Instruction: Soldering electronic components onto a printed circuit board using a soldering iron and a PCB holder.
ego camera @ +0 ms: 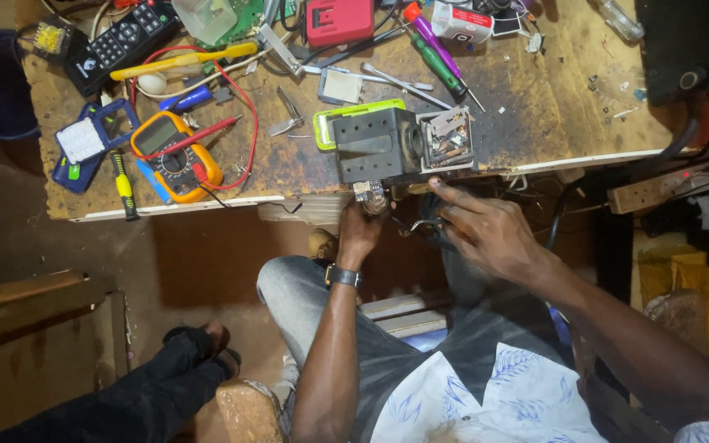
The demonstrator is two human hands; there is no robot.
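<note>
While left hand (360,226) grips metal part (371,195), right hand (486,231) touches black box (375,148).

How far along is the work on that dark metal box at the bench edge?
Done: the dark metal box lies on the workbench, one end open, insides exposed. In hand: left hand grips a part under it; right hand steadies the edge. Left: open end uncovered; multimeter idle.

- A dark metal component (387,145) sits at the near edge of the workbench (535,115).
- The left hand (360,230) grips its lower end.
- The right hand (486,234) rests just below the edge.
- An orange multimeter (176,156) lies toward the left end.
</note>
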